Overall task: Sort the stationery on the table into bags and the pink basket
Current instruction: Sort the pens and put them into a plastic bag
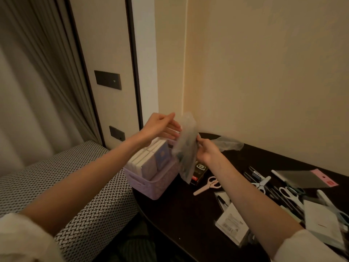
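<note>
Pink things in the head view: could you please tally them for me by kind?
pink basket: 1
pink scissors: 1
pink-topped packet: 1
Total: 3

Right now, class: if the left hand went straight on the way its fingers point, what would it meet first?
Most likely the translucent plastic bag that the right hand holds; the left hand points rightward at it, though depth is unclear.

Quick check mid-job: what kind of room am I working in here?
Probably a hotel room or bedroom: long grey curtains, dark wall switch panel, woven-pattern upholstered seat beside a dark wooden table.
</note>
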`<state>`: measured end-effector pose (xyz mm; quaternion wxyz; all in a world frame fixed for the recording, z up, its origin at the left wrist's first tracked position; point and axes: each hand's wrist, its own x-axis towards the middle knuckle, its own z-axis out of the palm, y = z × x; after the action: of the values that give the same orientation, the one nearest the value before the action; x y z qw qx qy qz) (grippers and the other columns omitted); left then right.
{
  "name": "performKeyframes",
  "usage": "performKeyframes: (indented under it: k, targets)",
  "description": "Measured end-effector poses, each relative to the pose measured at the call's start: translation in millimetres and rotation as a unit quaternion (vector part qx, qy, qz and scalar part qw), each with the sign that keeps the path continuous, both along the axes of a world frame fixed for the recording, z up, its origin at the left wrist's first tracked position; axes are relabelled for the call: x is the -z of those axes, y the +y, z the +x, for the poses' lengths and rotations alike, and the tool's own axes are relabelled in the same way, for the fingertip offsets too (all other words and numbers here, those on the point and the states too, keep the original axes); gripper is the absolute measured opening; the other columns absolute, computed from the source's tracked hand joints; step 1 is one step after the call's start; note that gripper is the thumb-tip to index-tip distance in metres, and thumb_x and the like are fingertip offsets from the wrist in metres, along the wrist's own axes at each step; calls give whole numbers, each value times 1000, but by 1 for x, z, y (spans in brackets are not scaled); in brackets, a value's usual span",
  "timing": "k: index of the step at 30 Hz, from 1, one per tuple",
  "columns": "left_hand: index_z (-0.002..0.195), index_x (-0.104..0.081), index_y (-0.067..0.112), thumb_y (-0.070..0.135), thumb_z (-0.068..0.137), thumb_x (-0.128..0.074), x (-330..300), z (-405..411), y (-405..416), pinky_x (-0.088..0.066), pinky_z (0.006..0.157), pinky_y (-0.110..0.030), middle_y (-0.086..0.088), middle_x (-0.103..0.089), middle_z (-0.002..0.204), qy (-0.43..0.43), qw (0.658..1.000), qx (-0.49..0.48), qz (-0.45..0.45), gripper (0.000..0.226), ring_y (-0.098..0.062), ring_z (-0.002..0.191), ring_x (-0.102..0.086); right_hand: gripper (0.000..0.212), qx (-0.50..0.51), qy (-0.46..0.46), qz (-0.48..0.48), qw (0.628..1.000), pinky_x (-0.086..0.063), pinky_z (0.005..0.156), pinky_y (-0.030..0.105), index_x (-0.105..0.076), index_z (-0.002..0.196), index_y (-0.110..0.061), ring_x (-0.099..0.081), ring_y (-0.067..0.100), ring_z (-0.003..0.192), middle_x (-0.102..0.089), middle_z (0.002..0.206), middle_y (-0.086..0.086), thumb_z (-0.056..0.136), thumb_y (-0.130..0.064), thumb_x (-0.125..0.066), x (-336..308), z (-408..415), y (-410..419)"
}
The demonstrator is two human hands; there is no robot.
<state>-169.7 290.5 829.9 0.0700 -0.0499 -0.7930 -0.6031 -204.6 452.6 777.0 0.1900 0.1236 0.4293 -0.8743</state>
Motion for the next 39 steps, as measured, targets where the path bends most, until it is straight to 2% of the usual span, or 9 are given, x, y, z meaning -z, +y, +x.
performKeyframes:
  k: [3,7,15,19,22,29,33,36,39]
  targets:
    - [93,-70,-3,19,99,-52,-1,-31,-14,-58,76,-34,-14,-73,87,54,990,-28,-128,30,-23,79,-71,32,16,-28,-9,999,-43,93,40,-57,81,-4,-58,25,93,-58,87,15,103,-11,-35,2,-4,3]
    - [113,-66,7,14,92,-60,5,-77,-17,-44,87,-27,-11,-65,115,118,879,24,-462,23,-22,105,-60,28,19,-46,-4,999,-41,95,42,-58,83,-5,-58,29,88,-58,85,18,102,-14,-39,7,-10,8]
    - [117,-65,21,40,93,-53,43,-130,9,-35,100,-42,-9,-53,128,137,714,29,-686,32,-27,117,-47,25,16,-52,33,998,-47,30,36,-57,89,-4,-64,33,44,-65,65,20,102,-19,-42,8,-17,16]
    - [104,-67,14,54,86,-58,57,-138,6,-35,93,-41,-6,-53,117,85,665,16,-742,45,-27,110,-47,17,3,-55,19,998,-50,61,44,-57,103,-8,-63,32,75,-59,89,17,101,-18,-45,10,-16,17]
    - [98,-66,12,69,76,-61,56,-132,3,-36,89,-38,-4,-49,107,82,668,15,-739,61,-25,105,-46,22,-1,-63,8,998,-46,78,46,-55,116,-4,-60,31,99,-60,94,18,101,-18,-46,10,-14,18]
    - [125,-50,10,37,78,-73,70,-118,-12,-36,100,-43,-18,-31,139,119,641,-16,-758,59,-33,126,-34,15,19,-86,-26,996,-45,74,48,-53,103,-3,-58,32,99,-57,90,21,101,-15,-44,9,-6,16]
    - [130,-44,19,20,81,-70,73,-114,-16,-37,101,-51,-20,-23,144,50,733,-51,-676,55,-40,125,-34,29,29,-123,-59,990,-49,45,39,-57,92,3,-54,29,71,-57,75,20,101,-19,-40,5,5,8]
    - [117,-54,15,7,84,-63,70,-114,-25,-48,89,-42,-17,-35,134,48,791,-29,-609,35,-34,109,-48,64,-12,-115,-77,990,-51,60,37,-61,59,14,-48,31,68,-59,51,26,103,-24,-33,-6,22,-2]
    - [96,-66,14,0,84,-60,64,-118,-41,-43,83,-30,-12,-42,125,60,822,27,-566,19,-30,105,-52,46,-25,-120,-62,991,-54,45,33,-57,99,17,-63,36,60,-64,71,31,103,-23,-34,-6,9,-22]
